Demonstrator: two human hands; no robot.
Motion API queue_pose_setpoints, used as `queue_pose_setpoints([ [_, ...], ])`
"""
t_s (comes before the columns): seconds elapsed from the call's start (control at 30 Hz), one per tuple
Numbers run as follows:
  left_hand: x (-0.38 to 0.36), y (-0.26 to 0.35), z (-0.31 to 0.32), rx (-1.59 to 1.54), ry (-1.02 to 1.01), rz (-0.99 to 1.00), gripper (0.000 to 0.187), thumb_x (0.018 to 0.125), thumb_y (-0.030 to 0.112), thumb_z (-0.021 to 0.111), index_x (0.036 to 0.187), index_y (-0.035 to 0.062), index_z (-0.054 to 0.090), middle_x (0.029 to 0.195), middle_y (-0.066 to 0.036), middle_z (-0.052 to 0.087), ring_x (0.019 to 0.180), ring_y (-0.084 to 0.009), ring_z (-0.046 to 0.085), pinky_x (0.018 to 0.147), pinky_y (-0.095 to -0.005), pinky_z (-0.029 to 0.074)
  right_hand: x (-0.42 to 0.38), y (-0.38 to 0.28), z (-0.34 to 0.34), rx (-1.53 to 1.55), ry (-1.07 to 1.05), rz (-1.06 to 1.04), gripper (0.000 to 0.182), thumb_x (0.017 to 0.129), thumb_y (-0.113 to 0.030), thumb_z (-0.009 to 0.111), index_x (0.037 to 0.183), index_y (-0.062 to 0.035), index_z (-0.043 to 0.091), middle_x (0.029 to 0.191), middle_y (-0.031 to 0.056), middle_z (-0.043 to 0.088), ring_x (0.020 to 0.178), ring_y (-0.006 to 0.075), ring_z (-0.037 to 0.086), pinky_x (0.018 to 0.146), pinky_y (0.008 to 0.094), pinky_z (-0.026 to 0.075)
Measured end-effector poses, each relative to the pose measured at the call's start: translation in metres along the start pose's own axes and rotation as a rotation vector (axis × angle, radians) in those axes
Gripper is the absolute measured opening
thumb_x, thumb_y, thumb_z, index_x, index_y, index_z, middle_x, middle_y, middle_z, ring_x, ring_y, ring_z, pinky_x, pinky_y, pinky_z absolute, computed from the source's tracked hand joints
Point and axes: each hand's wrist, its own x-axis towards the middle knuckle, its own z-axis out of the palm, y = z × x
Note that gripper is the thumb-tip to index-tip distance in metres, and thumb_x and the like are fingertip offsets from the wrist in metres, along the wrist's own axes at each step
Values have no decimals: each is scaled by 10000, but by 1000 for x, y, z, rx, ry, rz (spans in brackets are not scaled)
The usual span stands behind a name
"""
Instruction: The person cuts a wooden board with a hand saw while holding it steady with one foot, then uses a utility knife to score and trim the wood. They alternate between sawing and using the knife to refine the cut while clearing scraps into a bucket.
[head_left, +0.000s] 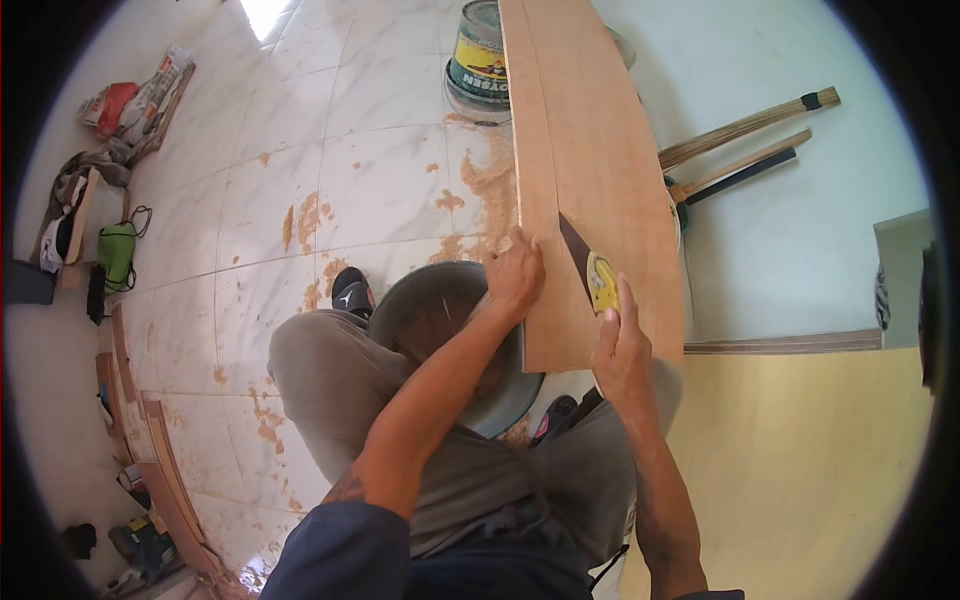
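A long plywood board (610, 130) stretches away from me, its near end by my right knee. A thin line runs along its length near the left edge. My right hand (622, 350) is wrapped round the yellow handle of a handsaw (601, 283). The saw's dark blade slants up and left, its tip at the line on the board. My left hand (516, 272) grips the board's left edge, fingers curled over it. Under that edge sits a dark round tub (400, 300) between my legs.
A paint bucket (480, 65) stands beneath the board's far part. Sawdust (490, 190) lies scattered over the tiled floor (390, 190). Wooden sticks (745, 130) jut out on the right. Wood strips (175, 490) and a green bag (117, 255) lie along the left wall.
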Motion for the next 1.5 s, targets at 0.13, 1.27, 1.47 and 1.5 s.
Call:
queue_pose_setpoints([
  [0.13,17,11,-2,-55,-114,-138,398,1050,336,408,1168,-43,446,867,-297,691,879,-472,682,878,-606,434,-55,-9,-21,2,20,239,322,1085,-207,389,1263,45,479,899,212,680,826,384,688,736,451,533],
  [1.27,36,18,-9,-156,-132,-272,373,1073,337,364,1116,-30,414,836,-296,696,819,-484,693,756,-555,544,89,41,89,-223,111,128,333,1030,-305,530,994,21,473,778,311,646,761,513,644,619,588,481],
  [1.47,33,18,-6,-196,-158,-294,402,1069,362,362,1140,-28,431,904,-316,684,879,-510,669,797,-586,516,-1,11,29,-247,8,221,282,1020,-254,560,1018,15,476,780,296,653,758,496,656,624,559,488],
  [1.5,36,19,-7,-219,-166,-311,412,1067,372,365,1149,-25,438,937,-326,677,903,-526,657,813,-602,503,-31,10,12,-157,-19,341,273,1016,-242,567,1031,16,478,786,301,650,767,508,647,631,558,485],
])
